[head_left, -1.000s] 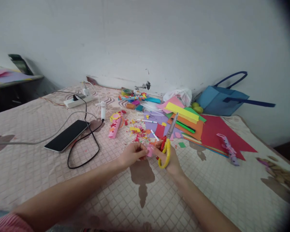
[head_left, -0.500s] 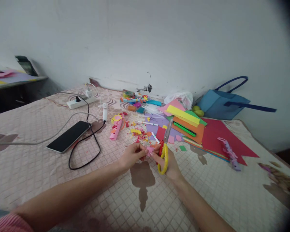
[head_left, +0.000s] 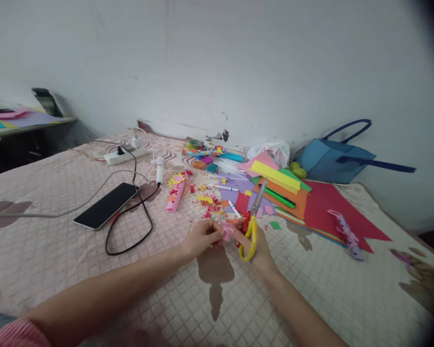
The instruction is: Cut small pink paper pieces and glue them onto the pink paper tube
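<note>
A small pink paper piece (head_left: 227,231) is pinched between both hands near the middle of the view. My left hand (head_left: 203,237) grips its left side between thumb and fingers. At its right edge are the thumb and fingers of my right hand (head_left: 257,246), which also carries scissors (head_left: 253,237) with red and yellow handles. The scissor blades look closed and point up, away from me. Just beyond the hands lie small red, pink and yellow paper scraps (head_left: 211,205).
A black tablet (head_left: 106,206), a looped black cable and a power strip (head_left: 125,155) lie left. Behind the scissors are coloured sheets (head_left: 332,207) and a green cutter (head_left: 280,196). A blue bag (head_left: 329,159) stands back right, by the wall. A rolled pink paper tube (head_left: 176,196) lies left of the scraps.
The scissors in my right hand have tilted further to the right. The pink piece shows more between the fingers. The whole view has shifted slightly.
</note>
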The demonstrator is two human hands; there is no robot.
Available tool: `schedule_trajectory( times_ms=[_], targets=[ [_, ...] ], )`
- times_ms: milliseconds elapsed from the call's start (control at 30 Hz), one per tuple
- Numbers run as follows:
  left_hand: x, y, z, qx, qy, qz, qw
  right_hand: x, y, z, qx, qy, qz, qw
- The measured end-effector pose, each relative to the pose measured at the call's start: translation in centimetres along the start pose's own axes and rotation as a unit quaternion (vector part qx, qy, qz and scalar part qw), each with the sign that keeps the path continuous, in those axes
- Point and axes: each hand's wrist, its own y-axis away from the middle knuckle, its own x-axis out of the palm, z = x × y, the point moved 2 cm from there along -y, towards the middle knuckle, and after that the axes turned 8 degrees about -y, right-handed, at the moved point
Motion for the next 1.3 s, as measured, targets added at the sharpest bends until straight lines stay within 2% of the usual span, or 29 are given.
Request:
schedule_trajectory(
  times_ms=[200, 267, 367, 433, 533, 633, 700, 967, 1300],
  targets=[
    [0.1, -0.1, 0.2, -0.021, 0.020, 0.013, 0.999, -0.1, 0.0, 0.0, 0.016, -0.015, -0.001, 1.000],
    [-0.2, -0.3, 0.1, -0.041, 0.077, 0.002, 0.996, 0.1, 0.1, 0.1, 0.031, -0.043, 0.016, 0.998],
    [-0.9, -0.5, -0.4, -0.084, 0.194, -0.016, 0.977, 0.5, 0.6, 0.2, 0.074, -0.142, 0.056, 0.986],
    [-1.4, -0.6, -1.0, -0.114, 0.259, -0.031, 0.959, 1.1, 1.2, 0.2, 0.113, -0.206, 0.092, 0.967],
    [-2.1, -0.8, -1.7, -0.138, 0.297, -0.054, 0.943, 2.1, 2.6, 0.2, 0.197, -0.267, 0.195, 0.923],
    [-2.9, -1.3, -2.0, -0.131, 0.314, -0.069, 0.938, 2.9, 4.2, 0.0, 0.269, -0.303, 0.289, 0.867],
    [-3.4, -1.6, -2.0, -0.123, 0.321, -0.071, 0.936, 3.2, 4.9, -0.3, 0.292, -0.317, 0.317, 0.845],
    [-4.3, -1.9, -2.8, -0.126, 0.341, -0.087, 0.927, 3.7, 5.4, -1.9, 0.333, -0.347, 0.327, 0.814],
    [-4.2, -1.6, -3.3, -0.128, 0.346, -0.097, 0.924, 3.7, 5.6, -2.1, 0.326, -0.353, 0.327, 0.814]
  ],
)
